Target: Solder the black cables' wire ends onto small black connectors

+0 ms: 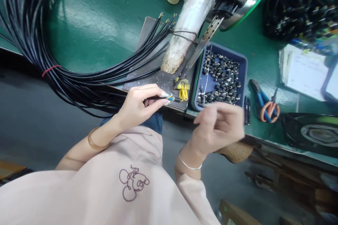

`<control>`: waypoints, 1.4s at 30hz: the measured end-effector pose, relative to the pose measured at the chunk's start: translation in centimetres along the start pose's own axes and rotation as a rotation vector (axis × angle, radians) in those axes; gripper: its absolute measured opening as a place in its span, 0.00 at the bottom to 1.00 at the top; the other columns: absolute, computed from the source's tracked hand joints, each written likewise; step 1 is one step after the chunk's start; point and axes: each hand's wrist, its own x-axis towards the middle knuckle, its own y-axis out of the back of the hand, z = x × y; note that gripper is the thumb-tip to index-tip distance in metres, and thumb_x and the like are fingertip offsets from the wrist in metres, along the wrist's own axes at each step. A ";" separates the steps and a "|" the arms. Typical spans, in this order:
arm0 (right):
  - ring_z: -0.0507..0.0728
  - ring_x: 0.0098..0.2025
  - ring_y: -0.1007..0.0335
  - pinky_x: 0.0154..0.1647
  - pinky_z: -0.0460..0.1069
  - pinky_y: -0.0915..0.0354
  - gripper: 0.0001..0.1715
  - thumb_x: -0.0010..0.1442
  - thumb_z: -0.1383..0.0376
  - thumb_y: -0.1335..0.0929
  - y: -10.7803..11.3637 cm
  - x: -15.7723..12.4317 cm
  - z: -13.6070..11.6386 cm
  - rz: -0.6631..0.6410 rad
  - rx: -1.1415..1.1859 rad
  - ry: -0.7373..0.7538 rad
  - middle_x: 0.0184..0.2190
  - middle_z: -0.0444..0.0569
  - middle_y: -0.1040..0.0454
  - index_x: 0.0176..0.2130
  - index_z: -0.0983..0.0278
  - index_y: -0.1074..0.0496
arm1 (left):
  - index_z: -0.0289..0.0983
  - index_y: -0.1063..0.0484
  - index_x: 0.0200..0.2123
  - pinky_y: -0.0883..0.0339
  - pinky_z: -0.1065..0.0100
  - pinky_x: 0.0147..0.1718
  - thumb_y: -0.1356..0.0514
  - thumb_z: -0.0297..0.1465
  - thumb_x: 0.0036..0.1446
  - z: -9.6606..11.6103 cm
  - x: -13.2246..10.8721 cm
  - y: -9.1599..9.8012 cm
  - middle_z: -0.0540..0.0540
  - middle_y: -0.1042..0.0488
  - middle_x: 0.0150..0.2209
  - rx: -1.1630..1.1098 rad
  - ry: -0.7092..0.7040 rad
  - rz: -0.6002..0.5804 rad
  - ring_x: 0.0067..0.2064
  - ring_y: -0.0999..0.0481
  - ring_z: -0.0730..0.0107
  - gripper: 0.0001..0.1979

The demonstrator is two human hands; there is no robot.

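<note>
My left hand [142,103] pinches the end of a black cable, whose coloured wires [169,97] show at the fingertips beside a small black connector [176,99]. A yellow clip-like fixture [183,90] stands just beyond that connector on a grey board. My right hand [220,123] is blurred by motion at the near edge of a blue tray [246,74]. Its fingers are curled, and whether they hold something cannot be made out. Many small black connectors [224,74] with metal pins lie in the tray.
A large bundle of black cables [50,56] curves in from the left, tied with a red band. A wrapped white tube [182,38] and a metal rod [203,40] slant over the board. Right of the tray lie pliers [260,96], scissors [269,110] and papers [303,72].
</note>
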 end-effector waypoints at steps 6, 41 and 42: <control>0.46 0.17 0.40 0.19 0.43 0.44 0.21 0.69 0.55 0.31 0.2 0.7 -0.3 -0.517 0.039 -0.243 0.16 0.37 0.32 0.27 0.62 0.28 | 0.34 0.20 0.35 0.32 0.72 0.31 0.35 0.25 0.64 0.1 -0.1 0.3 0.46 0.19 0.30 0.086 -0.173 -0.020 0.29 0.25 0.73 0.04; 0.50 0.22 0.24 0.20 0.45 0.32 0.15 0.69 0.69 0.32 -0.4 -0.7 0.6 0.084 0.058 0.174 0.33 0.40 0.20 0.52 0.53 0.26 | 0.33 0.21 0.35 0.37 0.74 0.26 0.36 0.26 0.65 -0.5 -0.4 -0.5 0.48 0.21 0.29 0.145 -0.144 0.081 0.26 0.29 0.77 0.05; 0.52 0.26 0.20 0.24 0.45 0.27 0.15 0.67 0.70 0.30 -0.4 -0.8 0.7 0.049 0.028 0.141 0.34 0.40 0.19 0.51 0.54 0.26 | 0.33 0.22 0.35 0.36 0.74 0.26 0.36 0.26 0.65 -0.4 -0.4 -0.5 0.48 0.21 0.30 0.142 -0.144 0.081 0.27 0.28 0.76 0.04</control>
